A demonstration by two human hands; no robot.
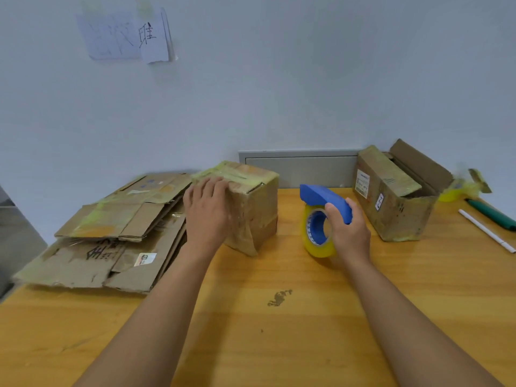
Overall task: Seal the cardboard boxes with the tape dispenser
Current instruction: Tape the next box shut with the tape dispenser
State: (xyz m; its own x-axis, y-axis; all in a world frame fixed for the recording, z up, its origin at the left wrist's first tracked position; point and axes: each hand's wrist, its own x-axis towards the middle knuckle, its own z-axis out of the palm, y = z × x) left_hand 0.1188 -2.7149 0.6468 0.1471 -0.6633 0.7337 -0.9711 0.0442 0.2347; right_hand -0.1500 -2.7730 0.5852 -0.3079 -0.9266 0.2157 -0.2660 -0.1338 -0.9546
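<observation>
A worn cardboard box (252,208) with its flaps closed and yellowish tape across the top stands at the middle of the wooden table (279,331). My left hand (208,213) rests on its left top edge, fingers lying over the corner. To its right, my right hand (350,233) grips the blue tape dispenser (325,199), which carries a roll of yellowish clear tape and stands on the table apart from the box. A second cardboard box (396,202) sits at the back right with one top flap standing up.
A stack of flattened cardboard (111,236) covers the table's left side. At the far right lie a green tube (491,212), a white stick (487,230) and a crumpled lump of yellow tape (458,188). A grey panel (301,166) runs along the wall behind.
</observation>
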